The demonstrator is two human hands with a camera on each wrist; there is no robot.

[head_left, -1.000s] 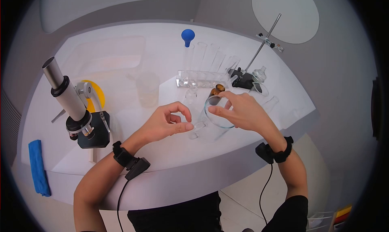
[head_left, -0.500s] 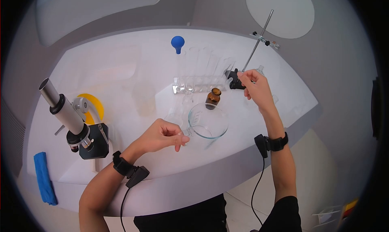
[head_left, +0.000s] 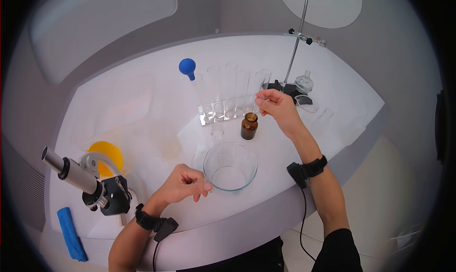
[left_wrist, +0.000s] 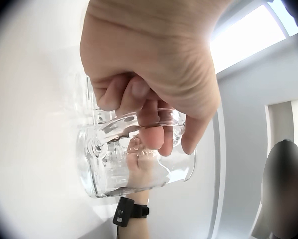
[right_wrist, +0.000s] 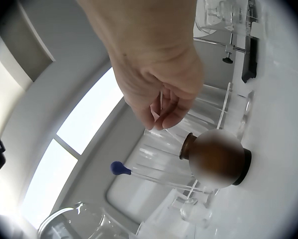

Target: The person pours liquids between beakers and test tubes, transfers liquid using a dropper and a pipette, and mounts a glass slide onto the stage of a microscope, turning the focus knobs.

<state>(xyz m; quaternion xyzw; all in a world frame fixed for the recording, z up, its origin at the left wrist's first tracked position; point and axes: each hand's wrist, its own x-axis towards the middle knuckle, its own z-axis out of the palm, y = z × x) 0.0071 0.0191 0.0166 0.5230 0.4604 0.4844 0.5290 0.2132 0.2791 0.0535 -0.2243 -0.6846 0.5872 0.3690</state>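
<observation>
1. The brown bottle [head_left: 248,131] stands upright, unstoppered, on the tabletop [head_left: 280,163], just beyond the glass jug [head_left: 255,170]; its flat base probably lets it stand without being held.
2. The right hand [head_left: 280,111] pinches a thin clear stick [right_wrist: 173,133] between thumb and fingertips, slanting down to the bottle's mouth. That high grip seems meant to keep the fingers clear of the neck. How deep the stick reaches is hidden.
3. The left hand [head_left: 185,184] has its fingers curled round the jug's handle [left_wrist: 121,124], likely to steady it while leaving the rim free. The jug is upright, mouth up; whether its base quite touches the tabletop, I cannot tell.
4. Behind the bottle, a clear rack [head_left: 204,120] holds glass tubes upright, presumably because they could not stand alone; a blue bulb [head_left: 187,68] tops the end one.
5. Farther out, a metal stand [head_left: 294,58] is to the right and a microscope [head_left: 76,177] to the left.
</observation>
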